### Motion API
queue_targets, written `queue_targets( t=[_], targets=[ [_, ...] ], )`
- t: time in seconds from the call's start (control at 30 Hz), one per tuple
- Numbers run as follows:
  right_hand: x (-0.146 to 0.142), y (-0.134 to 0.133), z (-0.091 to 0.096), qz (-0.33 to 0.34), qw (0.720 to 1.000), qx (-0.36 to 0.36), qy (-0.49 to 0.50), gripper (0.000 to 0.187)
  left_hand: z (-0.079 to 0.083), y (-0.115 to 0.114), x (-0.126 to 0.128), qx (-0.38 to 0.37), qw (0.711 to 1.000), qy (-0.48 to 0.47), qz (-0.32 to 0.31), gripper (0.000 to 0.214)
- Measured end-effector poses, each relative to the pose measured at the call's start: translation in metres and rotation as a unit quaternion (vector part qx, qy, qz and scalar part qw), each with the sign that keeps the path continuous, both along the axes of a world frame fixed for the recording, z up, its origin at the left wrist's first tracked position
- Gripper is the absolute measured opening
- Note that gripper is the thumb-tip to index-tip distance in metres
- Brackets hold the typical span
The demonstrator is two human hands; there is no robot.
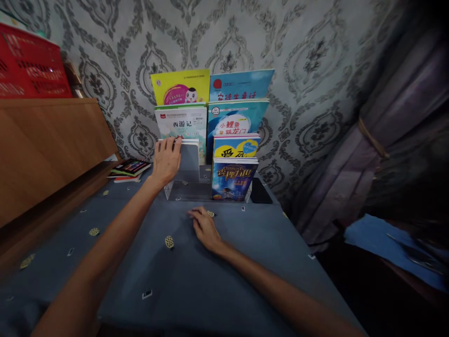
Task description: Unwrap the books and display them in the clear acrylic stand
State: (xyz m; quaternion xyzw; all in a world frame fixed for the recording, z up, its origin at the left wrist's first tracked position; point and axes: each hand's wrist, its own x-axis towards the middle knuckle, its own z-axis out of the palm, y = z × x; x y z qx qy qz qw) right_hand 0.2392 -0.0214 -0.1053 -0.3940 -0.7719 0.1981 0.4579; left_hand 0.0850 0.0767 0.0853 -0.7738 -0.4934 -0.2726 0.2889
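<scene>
My left hand [167, 161] is at the left column of a clear tiered book stand [191, 192], its fingers bent over the top edge of a plain grey book [190, 161]. Behind that book stand a white book [180, 122] and a yellow book [180, 86]. In the right column are two blue books, a yellow-and-blue book [228, 147] and, at the front, a dark blue book [233, 180]. My right hand [206, 228] hovers over or rests on the tablecloth in front of the stand, fingers loosely apart and holding nothing.
A small pile of books [129, 168] lies left of the stand, beside a wooden cabinet [52, 150] that bears a red basket [31, 63]. Right of the stand lies a flat black object [261, 192]. A tied curtain [336, 173] hangs by the table's right edge.
</scene>
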Motion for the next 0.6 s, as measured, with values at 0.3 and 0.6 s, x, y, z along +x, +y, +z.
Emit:
queue_targets(
  t=[0.3, 0.6],
  targets=[
    [0.005, 0.004, -0.005, -0.014, 0.998, -0.062, -0.007, 0.040, -0.001, -0.005, 0.000, -0.005, 1.000, -0.004, 0.005, 0.051],
    [0.004, 0.006, -0.006, -0.015, 0.997, -0.068, -0.024, 0.035, -0.006, -0.012, 0.001, 0.019, 1.000, -0.009, 0.009, 0.048]
  ],
)
